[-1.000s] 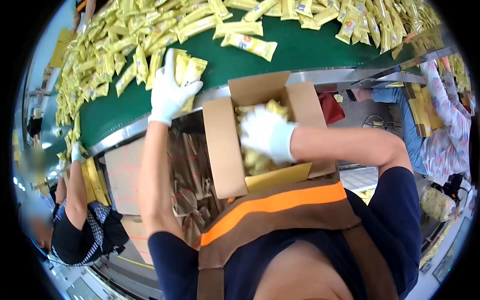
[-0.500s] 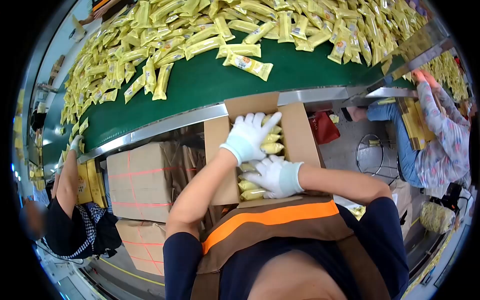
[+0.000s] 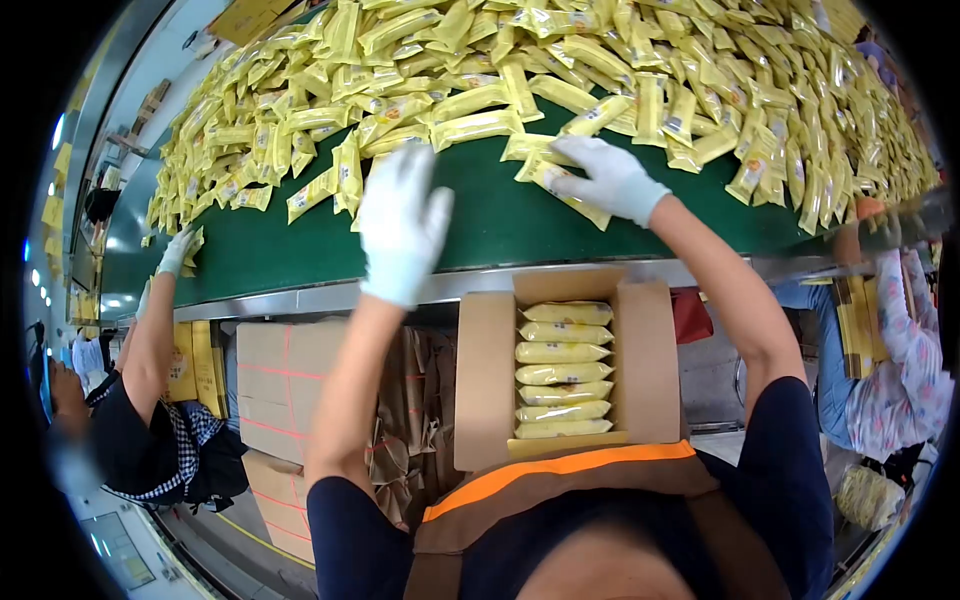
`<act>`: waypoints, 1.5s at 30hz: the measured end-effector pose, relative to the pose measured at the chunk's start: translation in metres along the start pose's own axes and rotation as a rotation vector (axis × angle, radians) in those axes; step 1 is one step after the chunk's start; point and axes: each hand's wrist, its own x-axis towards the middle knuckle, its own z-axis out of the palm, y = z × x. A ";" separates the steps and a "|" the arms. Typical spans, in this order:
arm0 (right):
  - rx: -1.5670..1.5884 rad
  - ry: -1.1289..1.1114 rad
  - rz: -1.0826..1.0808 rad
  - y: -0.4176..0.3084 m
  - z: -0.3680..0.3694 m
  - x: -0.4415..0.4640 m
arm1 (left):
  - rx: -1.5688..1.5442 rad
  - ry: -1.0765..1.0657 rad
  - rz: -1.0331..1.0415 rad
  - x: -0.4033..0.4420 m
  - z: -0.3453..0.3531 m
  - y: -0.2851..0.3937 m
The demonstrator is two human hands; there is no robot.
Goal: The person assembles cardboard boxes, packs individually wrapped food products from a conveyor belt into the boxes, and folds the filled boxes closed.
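Note:
My left hand (image 3: 402, 225), in a white glove, is over the near edge of the pile of yellow packets (image 3: 290, 130), with fingers apart and slightly blurred. On the right, my right hand (image 3: 608, 180), also gloved, touches a yellow packet (image 3: 575, 198) lying on the green belt (image 3: 470, 215); its fingers are spread over it. Below, an open cardboard box (image 3: 485, 380) stands against my apron and holds a neat column of several yellow packets (image 3: 563, 373).
Stacked brown cartons (image 3: 275, 365) with red lines stand left of the box. A metal rail (image 3: 330, 298) runs along the belt's near edge. A co-worker's gloved hand (image 3: 176, 250) is at far left; another person in a patterned sleeve (image 3: 905, 340) sits at right.
Both my hands have left the box and moved up over the belt, one to each side. The packets in the box are now uncovered, lying in a neat column.

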 end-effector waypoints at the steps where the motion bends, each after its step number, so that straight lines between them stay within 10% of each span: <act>1: -0.076 0.011 -0.030 0.001 0.012 0.009 | 0.153 -0.093 -0.145 -0.012 0.028 -0.048; 6: -0.131 -0.152 -0.425 -0.021 0.022 -0.020 | 0.415 -0.249 -0.276 -0.037 0.053 -0.100; 10: -0.055 -0.315 -0.085 -0.001 -0.011 -0.034 | 0.134 -0.367 -0.481 -0.029 0.053 -0.121; 12: 0.161 -0.109 0.117 0.012 -0.017 -0.027 | -0.199 -0.300 -0.432 -0.002 0.047 -0.093; 16: 0.114 0.297 -0.136 0.019 0.001 0.036 | -0.132 -0.116 -0.040 0.066 0.112 -0.061; 22: -0.278 0.036 0.020 0.011 0.031 0.049 | 0.193 -0.594 -0.179 0.076 0.120 -0.045; 28: -0.295 -0.018 -0.253 -0.017 -0.004 -0.008 | 0.423 -0.490 0.033 0.007 0.048 -0.048; 34: -0.384 -0.145 -0.001 0.002 -0.021 -0.059 | 0.361 -0.466 0.048 -0.034 0.056 -0.056; 40: 1.611 0.142 0.725 0.002 -0.033 -0.065 | 0.077 -0.517 -0.152 -0.020 0.040 -0.034; 45: 1.934 0.251 0.701 -0.029 -0.044 -0.074 | 0.156 -0.539 -0.143 -0.033 0.044 -0.006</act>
